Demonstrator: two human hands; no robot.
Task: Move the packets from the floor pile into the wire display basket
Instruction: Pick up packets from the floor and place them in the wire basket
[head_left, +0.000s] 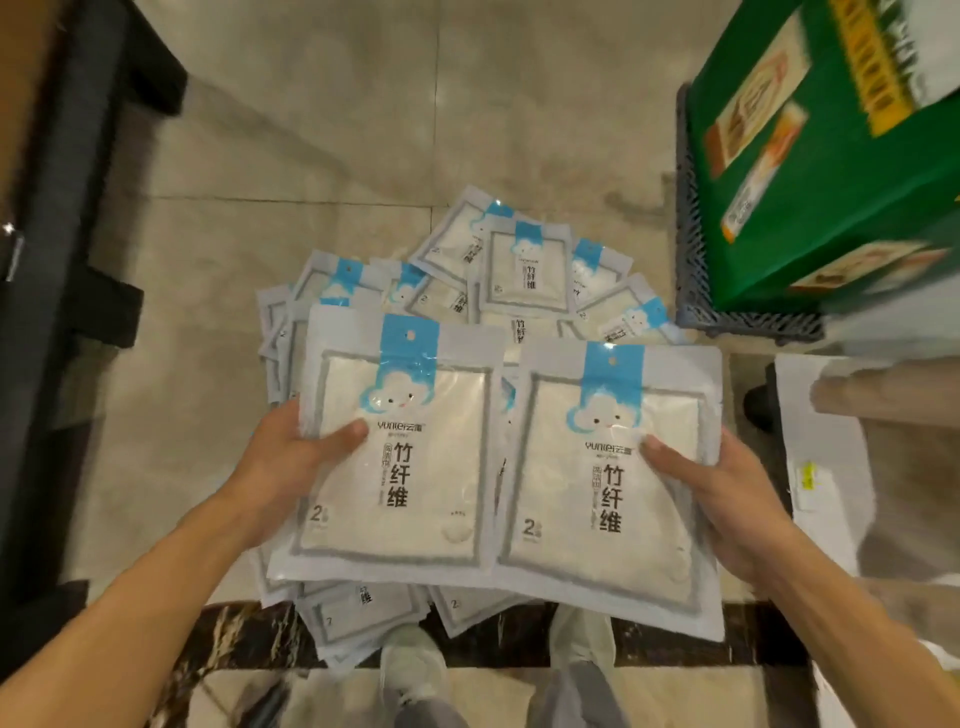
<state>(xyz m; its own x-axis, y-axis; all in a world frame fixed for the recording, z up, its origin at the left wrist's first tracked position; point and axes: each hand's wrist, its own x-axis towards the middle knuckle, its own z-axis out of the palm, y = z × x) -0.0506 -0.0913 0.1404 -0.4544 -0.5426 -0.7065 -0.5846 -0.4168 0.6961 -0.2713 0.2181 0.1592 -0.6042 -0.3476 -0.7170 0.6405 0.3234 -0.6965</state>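
A pile of white packets (524, 275) with blue cloud headers lies on the tiled floor ahead of my feet. My left hand (291, 462) grips one packet (410, 499) by its left edge, thumb on its front. My right hand (717, 499) grips a second packet (587, 540) by its right edge, thumb on top. Both packets are held flat, side by side, above the near part of the pile. More packets show under them near my shoes. No wire display basket is clearly visible.
A green printed carton (841, 156) sits on a dark plastic crate (696, 249) at the upper right. A dark shelf base (62, 270) runs along the left. White sheets (826, 467) and a pale beam lie at the right. A black marble strip (249, 639) crosses the floor.
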